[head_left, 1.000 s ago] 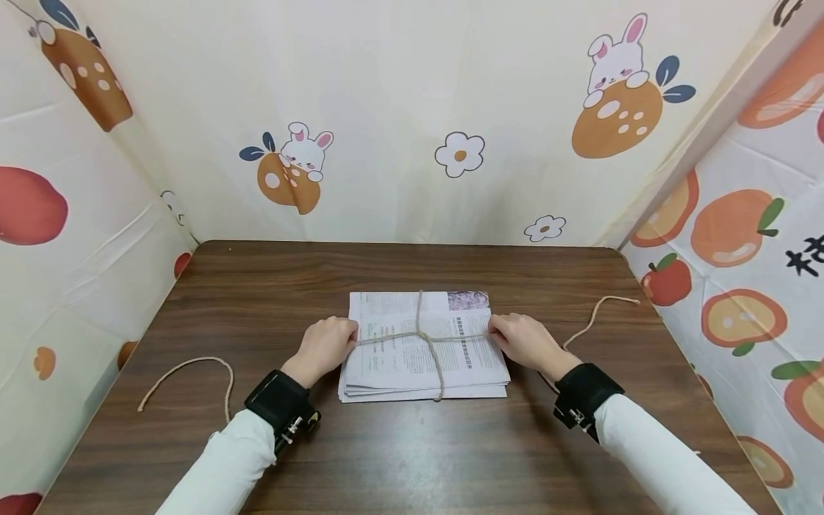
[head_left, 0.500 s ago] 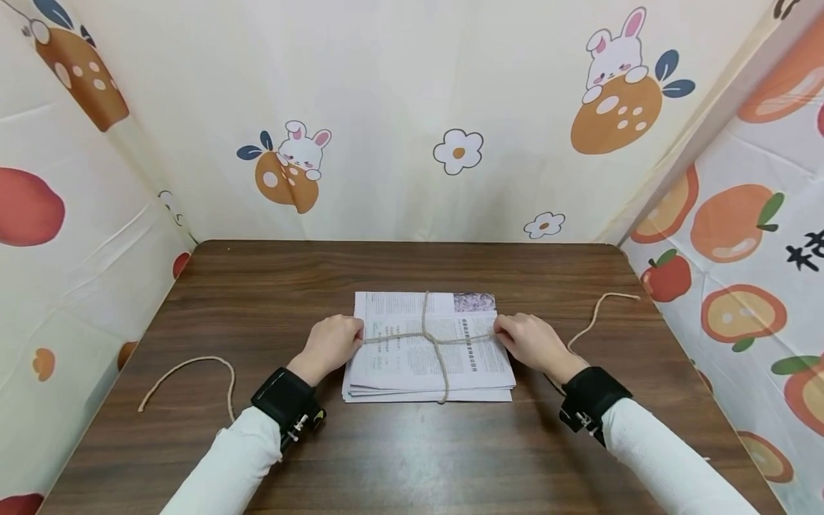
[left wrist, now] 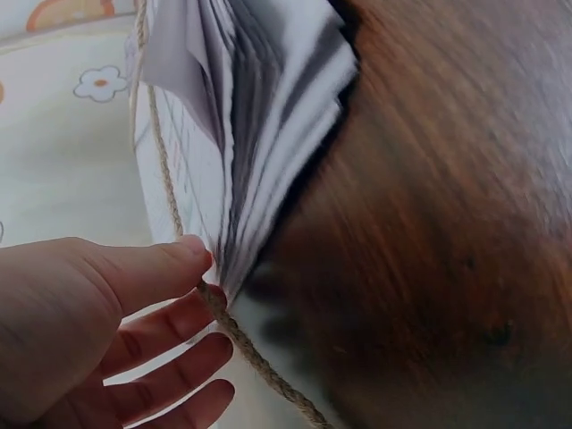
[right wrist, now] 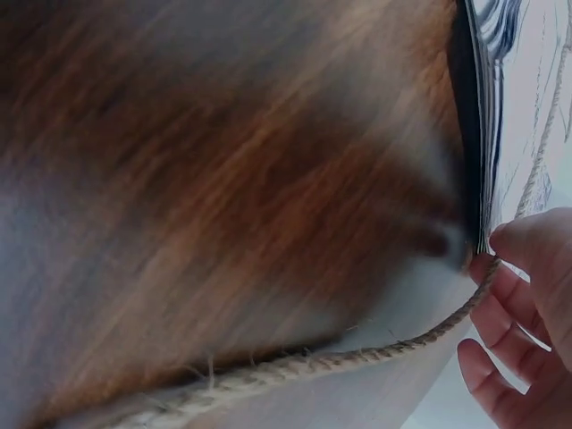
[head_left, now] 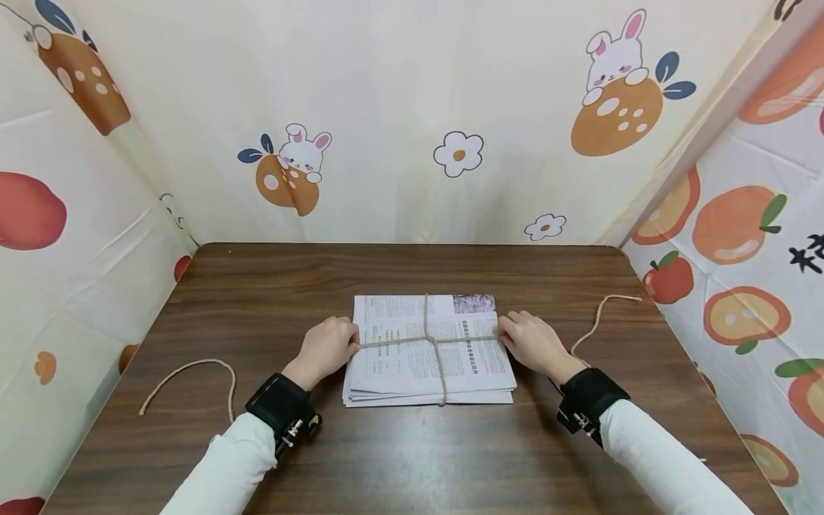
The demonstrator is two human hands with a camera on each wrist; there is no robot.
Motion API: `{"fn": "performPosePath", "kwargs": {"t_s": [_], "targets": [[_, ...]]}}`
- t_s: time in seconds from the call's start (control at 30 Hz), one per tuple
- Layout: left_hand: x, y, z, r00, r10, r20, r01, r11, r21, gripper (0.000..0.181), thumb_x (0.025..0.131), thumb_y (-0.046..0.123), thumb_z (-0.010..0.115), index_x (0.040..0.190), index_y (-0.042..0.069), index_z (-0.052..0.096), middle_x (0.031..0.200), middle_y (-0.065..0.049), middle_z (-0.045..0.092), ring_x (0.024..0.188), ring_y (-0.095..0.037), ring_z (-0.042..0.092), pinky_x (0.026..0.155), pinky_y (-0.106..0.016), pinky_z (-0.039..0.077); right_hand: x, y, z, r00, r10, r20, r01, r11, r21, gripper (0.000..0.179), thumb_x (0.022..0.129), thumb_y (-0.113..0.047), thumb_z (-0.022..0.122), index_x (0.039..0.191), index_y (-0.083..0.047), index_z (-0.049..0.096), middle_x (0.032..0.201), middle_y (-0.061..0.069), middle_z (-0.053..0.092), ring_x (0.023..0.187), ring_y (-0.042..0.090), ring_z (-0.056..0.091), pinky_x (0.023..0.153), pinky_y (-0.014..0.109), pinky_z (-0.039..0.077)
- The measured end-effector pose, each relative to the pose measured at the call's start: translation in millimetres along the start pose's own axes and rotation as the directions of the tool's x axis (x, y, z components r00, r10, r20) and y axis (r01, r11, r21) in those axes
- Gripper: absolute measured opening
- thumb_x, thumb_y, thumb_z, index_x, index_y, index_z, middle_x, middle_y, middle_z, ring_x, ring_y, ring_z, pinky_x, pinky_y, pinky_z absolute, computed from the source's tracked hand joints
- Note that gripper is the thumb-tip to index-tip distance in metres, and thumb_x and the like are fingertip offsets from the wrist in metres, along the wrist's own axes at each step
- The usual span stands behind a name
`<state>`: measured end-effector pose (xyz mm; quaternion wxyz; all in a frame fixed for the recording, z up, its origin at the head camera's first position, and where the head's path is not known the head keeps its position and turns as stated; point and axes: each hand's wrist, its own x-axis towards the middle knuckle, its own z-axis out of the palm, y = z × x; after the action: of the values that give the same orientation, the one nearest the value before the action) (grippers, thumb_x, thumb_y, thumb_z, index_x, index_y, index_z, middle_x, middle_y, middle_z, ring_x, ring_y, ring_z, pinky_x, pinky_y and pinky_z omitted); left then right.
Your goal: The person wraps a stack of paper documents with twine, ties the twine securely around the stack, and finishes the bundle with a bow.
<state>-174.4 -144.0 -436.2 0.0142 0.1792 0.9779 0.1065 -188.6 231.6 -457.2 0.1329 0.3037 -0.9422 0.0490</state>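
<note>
A flat stack of folded newspapers (head_left: 386, 372) lies on the table in the head view. Jute twine (head_left: 440, 368) crosses over its top, one strand running sideways and one front to back. At the stack's left edge my left hand (head_left: 325, 350) pinches the sideways strand between thumb and index finger; the left wrist view shows the twine (left wrist: 259, 362) trailing past the other, loosely bent fingers. My right hand (head_left: 534, 347) pinches the twine (right wrist: 393, 351) the same way at the right edge. The underside of the stack is hidden.
One loose twine end (head_left: 193, 365) curves over the brown wooden table (head_left: 412, 461) at left, partly behind the left sleeve. Another twine end (head_left: 599, 311) lies at right, near the table's edge. Printed curtains (head_left: 386, 86) stand behind and on both sides.
Compared with one second ago, the stack has shifted slightly right, and the right hand with it. The left hand has barely moved. Both hands keep their pinch on the twine.
</note>
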Motion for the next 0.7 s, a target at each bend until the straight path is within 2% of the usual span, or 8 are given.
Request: {"fn": "performPosePath", "kwargs": {"t_s": [0.27,0.5,0.63,0.7], "targets": [[1.0,-2.7,2.9,0.999,-0.032,0.006,0.032,0.999,-0.03,0.014,0.079,0.017,0.071,0.07,0.016,0.062,0.068,0.003,0.055,0.06,-0.012,0.047,0.052,-0.027,0.038,-2.6,-1.0,0.7,0.999,0.038,-0.021,-0.038,0.999,0.011,0.016,0.076,-0.005,0.07,0.075,-0.011,0.056,0.072,0.001,0.049,0.063,0.019,0.048,0.053,0.03,0.039],[2.9,3.1,6.7,0.996,-0.083,-0.023,0.082,0.996,-0.045,0.013,0.079,0.014,0.071,0.071,0.013,0.062,0.07,0.0,0.059,0.057,-0.013,0.049,0.05,-0.027,0.039,0.9,-9.3,-1.8,0.983,0.177,0.052,-0.181,0.981,0.073,0.01,0.08,-0.004,0.066,0.075,-0.009,0.058,0.07,0.002,0.052,0.057,0.013,0.048,0.051,0.03,0.043],[2.9,8.0,7.3,0.992,-0.121,-0.041,0.119,0.992,-0.048,0.014,0.079,0.011,0.07,0.07,0.011,0.059,0.069,-0.003,0.059,0.057,-0.015,0.05,0.05,-0.028,0.04,3.7,-14.3,-3.6,0.968,0.244,0.059,-0.249,0.963,0.103,0.01,0.079,-0.002,0.064,0.074,-0.007,0.057,0.068,0.005,0.053,0.055,0.015,0.048,0.05,0.033,0.043],[2.3,10.5,8.0,0.986,-0.159,-0.045,0.157,0.986,-0.06,0.014,0.079,0.01,0.07,0.069,0.011,0.059,0.07,-0.004,0.06,0.058,-0.016,0.052,0.05,-0.03,0.041,4.4,-17.1,-3.8,0.961,0.272,0.053,-0.277,0.953,0.121,0.01,0.078,-0.001,0.064,0.074,-0.006,0.058,0.068,0.006,0.054,0.056,0.017,0.05,0.05,0.034,0.044]]}}
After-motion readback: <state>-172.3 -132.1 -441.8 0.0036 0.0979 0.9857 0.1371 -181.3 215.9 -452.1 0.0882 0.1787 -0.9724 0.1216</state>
